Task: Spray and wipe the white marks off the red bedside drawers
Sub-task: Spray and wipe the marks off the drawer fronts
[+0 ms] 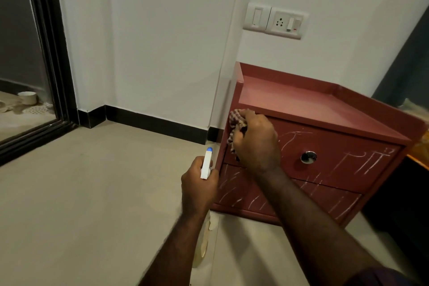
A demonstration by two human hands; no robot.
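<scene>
So: R hand [255,144] clutches cloth [235,121] on top drawer [336,146], forearm [313,216] crossing lower drawer [325,195]; L hand [199,190] grips sprayer [206,165]; socket [285,22] above.

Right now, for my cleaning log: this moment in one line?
left hand: holds spray bottle | right hand: grips checked cloth on upper drawer | white marks: remain

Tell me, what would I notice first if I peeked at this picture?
The red bedside drawers on the right jump out first, with scribbly white marks across both drawer fronts. At the top drawer's left end, the right hand grips a checked cloth against the front. Just left of the drawers, the left hand holds a white spray bottle with a blue tip.
</scene>
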